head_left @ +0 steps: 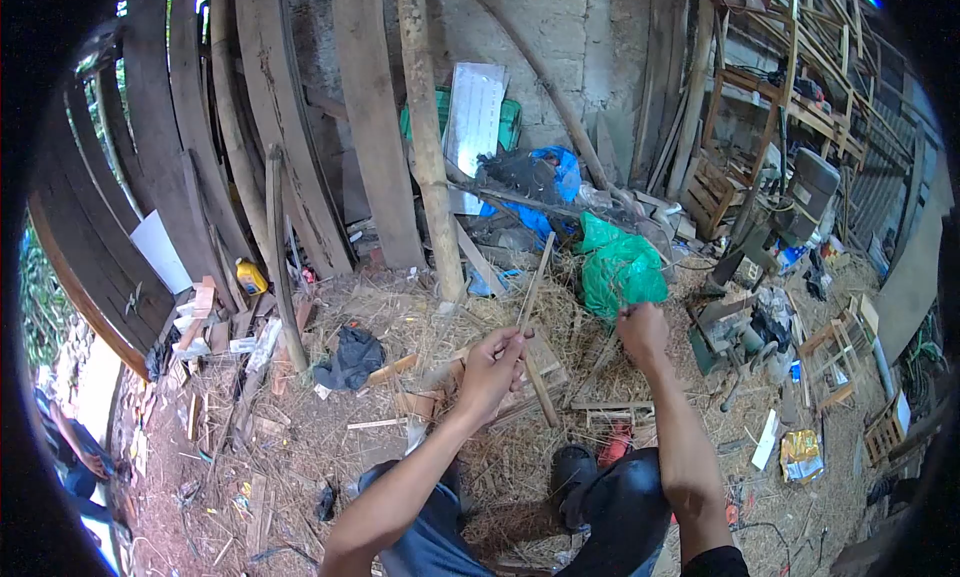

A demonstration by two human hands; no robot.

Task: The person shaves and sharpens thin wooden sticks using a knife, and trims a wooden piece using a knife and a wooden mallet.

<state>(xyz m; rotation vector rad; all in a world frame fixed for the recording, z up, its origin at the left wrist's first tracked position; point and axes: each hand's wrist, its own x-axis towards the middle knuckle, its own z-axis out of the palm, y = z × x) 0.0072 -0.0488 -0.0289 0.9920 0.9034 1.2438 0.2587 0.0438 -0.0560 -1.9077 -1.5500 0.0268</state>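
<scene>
My left hand (490, 375) is in the middle of the view with its fingers closed. A thin wooden stick (537, 280) rises from its fingertips, leaning up and to the right. Just below those fingers, another length of wood (541, 392) slants down toward the floor; whether it joins the stick is hidden. My right hand (645, 334) is a closed fist in front of a green plastic bag (622, 274). What the fist holds, if anything, is too small to make out. Behind my hands lies a wooden block or board (545, 355).
Straw and wood scraps cover the floor. A bamboo post (428, 147) and upright planks (375, 127) stand ahead. A dark cloth (350, 359) lies left, and a yellow bottle (250, 276) stands beyond. Machinery (765, 242) is at right. Another person (75, 447) is at the left edge.
</scene>
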